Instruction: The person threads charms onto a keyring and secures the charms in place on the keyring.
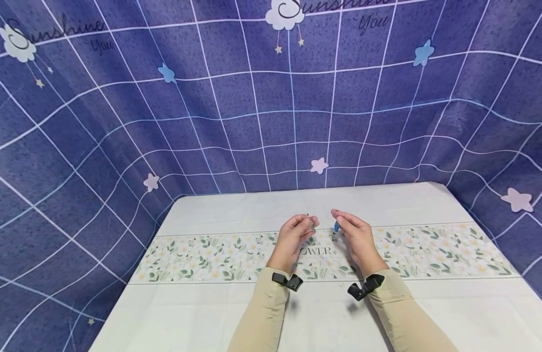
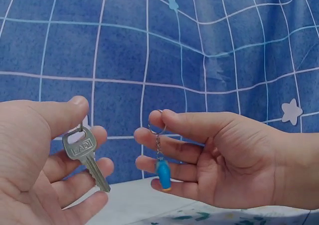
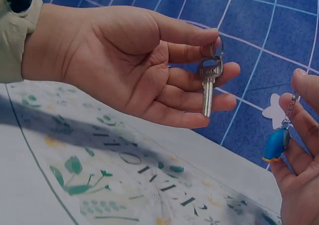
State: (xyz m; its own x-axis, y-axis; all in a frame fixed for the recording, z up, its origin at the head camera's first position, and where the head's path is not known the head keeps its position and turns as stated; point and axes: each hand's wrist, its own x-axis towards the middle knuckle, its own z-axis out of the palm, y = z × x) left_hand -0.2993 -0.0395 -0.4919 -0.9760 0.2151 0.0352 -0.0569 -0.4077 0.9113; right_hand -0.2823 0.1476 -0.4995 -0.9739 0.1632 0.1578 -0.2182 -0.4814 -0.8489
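Observation:
Over the table, my left hand (image 1: 292,237) pinches a small ring between thumb and forefinger. From that ring hangs a silver key (image 2: 81,146), its blade pointing down in front of the other, loosely bent fingers. My right hand (image 1: 359,240), a short way to the right, pinches a metal key ring (image 2: 158,133) at its top. A short chain (image 2: 159,146) joins this ring to a little blue figure charm (image 2: 163,174) with an orange base, hanging in front of the fingers. Key and charm are apart, with a gap between the two hands.
Below the hands lies a white table cover (image 1: 209,313) with a floral band (image 1: 218,256) and printed lettering. A blue curtain (image 1: 271,107) with a white grid and stars stands behind and at both sides. Black straps (image 1: 287,282) sit on both wrists.

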